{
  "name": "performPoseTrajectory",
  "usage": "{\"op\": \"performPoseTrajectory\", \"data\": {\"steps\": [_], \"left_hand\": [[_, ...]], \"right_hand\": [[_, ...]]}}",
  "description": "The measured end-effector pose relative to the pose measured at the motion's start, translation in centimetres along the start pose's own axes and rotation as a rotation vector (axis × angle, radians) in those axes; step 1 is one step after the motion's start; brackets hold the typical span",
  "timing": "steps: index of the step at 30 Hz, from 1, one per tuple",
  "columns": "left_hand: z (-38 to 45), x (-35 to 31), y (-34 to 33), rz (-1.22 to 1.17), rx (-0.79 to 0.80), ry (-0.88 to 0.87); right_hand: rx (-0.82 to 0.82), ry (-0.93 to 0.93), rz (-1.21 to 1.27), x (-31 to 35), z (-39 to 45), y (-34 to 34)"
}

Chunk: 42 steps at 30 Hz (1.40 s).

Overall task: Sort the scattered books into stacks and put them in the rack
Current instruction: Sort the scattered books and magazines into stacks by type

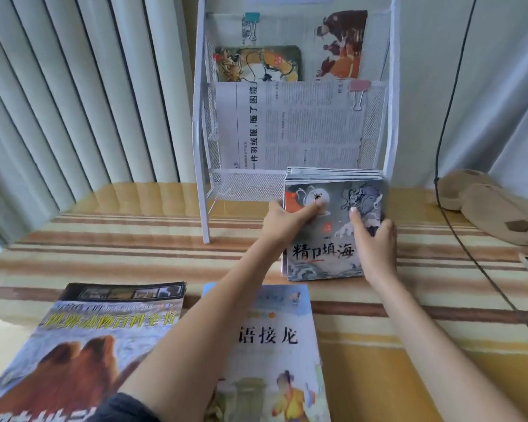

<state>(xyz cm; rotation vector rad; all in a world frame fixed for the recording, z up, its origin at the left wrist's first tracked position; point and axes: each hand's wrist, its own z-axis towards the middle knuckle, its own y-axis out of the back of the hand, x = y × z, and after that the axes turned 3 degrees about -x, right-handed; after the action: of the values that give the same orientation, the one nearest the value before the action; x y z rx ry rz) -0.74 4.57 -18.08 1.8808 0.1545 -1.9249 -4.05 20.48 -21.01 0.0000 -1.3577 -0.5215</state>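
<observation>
Both hands hold the stack of thin grey-covered picture books (333, 226) at 1 o'clock, just before the white mesh rack (293, 123): left hand (282, 222) w/ thumb curled over top, right hand (375, 245) gripping the edge, index out. Likely mid-loading; next, lift and tip into the bottom shelf.

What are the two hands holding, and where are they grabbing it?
A stack of thin books, held by its two side edges: the left hand on the left edge with the thumb on the cover, the right hand on the right edge.
</observation>
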Motion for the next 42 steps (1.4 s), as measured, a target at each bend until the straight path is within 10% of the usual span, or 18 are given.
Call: {"op": "performPoseTrajectory", "data": {"steps": [23, 42], "left_hand": [[-10.2, -6.0, -3.7, -0.109, 0.031, -0.324], [-18.2, -7.9, -2.6, -0.480, 0.071, -0.018]], "right_hand": [[-0.083, 0.192, 0.425, 1.0, -4.4, 11.7], [-0.135, 0.062, 0.532, 3.9, -11.1, 16.1]]}}
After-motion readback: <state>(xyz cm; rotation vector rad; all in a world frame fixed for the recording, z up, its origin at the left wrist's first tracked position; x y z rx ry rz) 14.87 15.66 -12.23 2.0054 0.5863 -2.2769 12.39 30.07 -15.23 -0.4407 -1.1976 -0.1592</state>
